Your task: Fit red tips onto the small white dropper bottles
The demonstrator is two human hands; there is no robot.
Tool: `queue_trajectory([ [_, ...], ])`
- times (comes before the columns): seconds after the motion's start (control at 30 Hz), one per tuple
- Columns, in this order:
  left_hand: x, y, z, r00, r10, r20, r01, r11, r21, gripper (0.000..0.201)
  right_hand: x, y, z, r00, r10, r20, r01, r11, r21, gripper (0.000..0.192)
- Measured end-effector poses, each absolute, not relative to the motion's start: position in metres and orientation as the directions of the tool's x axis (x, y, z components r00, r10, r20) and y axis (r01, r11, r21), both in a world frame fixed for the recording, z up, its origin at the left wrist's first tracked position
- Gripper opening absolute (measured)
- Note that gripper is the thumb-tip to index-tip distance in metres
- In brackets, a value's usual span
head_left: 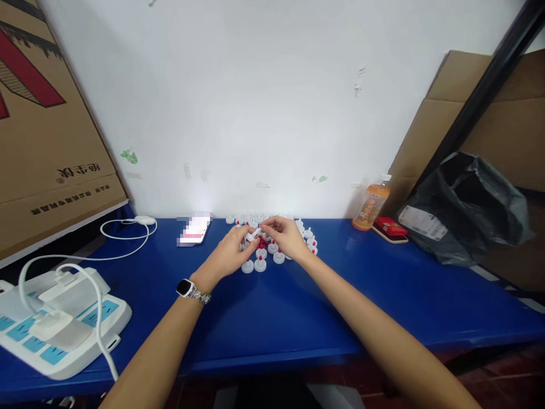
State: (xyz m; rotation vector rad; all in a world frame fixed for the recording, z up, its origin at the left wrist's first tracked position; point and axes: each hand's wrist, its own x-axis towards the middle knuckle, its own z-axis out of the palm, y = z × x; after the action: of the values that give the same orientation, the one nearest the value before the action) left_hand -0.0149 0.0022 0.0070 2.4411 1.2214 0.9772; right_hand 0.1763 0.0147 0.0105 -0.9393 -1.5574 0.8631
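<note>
The left hand (232,248) is pinching a white cap (253,234), likely light, stiff, best gripped by its rim; the right hand's (287,237) hold I cannot tell.

A watch (191,290) with a dark rounded-square face (184,287), pale case (190,293) and silvery linked band (198,295) circles the person's bare left wrist (204,280).

Your left hand (230,251) grips a white cap (254,234); your right hand (288,237) is beside it, other caps (260,264) around your grip.
</note>
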Motion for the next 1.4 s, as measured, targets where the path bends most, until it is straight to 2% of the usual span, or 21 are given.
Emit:
queue_trajectory([
  [0.17, -0.010, 0.001, 0.006, 0.453, 0.768, 0.452, 0.594, -0.638, 0.490, 0.036, 0.174, 0.001, 0.012, -0.150, 0.936, 0.319, -0.080, 0.310, -0.947, 0.030],
  [0.3, -0.008, -0.005, 0.010, 0.495, 0.741, 0.454, 0.555, -0.671, 0.491, 0.034, 0.178, -0.002, 0.017, -0.173, 0.955, 0.240, -0.164, 0.212, -0.963, 0.033],
  [0.47, -0.006, -0.012, 0.012, 0.537, 0.699, 0.473, 0.575, -0.713, 0.401, 0.033, 0.174, -0.001, 0.016, -0.118, 0.954, 0.274, -0.173, 0.252, -0.952, 0.032],
  [0.67, 0.000, -0.010, 0.008, 0.504, 0.686, 0.524, 0.647, -0.702, 0.297, 0.033, 0.157, 0.003, 0.012, 0.042, 0.949, 0.314, -0.199, 0.316, -0.928, 0.036],
  [0.93, 0.005, -0.013, 0.009, 0.453, 0.679, 0.578, 0.651, -0.694, 0.306, 0.029, 0.139, -0.001, 0.008, 0.158, 0.884, 0.440, -0.138, 0.461, -0.877, 0.036],
  [1.13, 0.004, -0.017, 0.013, 0.450, 0.699, 0.556, 0.607, -0.696, 0.383, 0.038, 0.152, 0.002, 0.018, -0.001, 0.909, 0.417, -0.089, 0.415, -0.905, 0.033],
  [1.27, -0.009, -0.008, 0.015, 0.396, 0.743, 0.540, 0.591, -0.656, 0.470, 0.051, 0.175, 0.011, 0.027, -0.059, 0.896, 0.441, 0.037, 0.443, -0.896, 0.023],
  [1.4, -0.039, 0.013, 0.015, 0.375, 0.792, 0.482, 0.644, -0.596, 0.480, 0.032, 0.186, 0.019, 0.030, -0.095, 0.863, 0.496, 0.189, 0.505, -0.842, 0.010],
])
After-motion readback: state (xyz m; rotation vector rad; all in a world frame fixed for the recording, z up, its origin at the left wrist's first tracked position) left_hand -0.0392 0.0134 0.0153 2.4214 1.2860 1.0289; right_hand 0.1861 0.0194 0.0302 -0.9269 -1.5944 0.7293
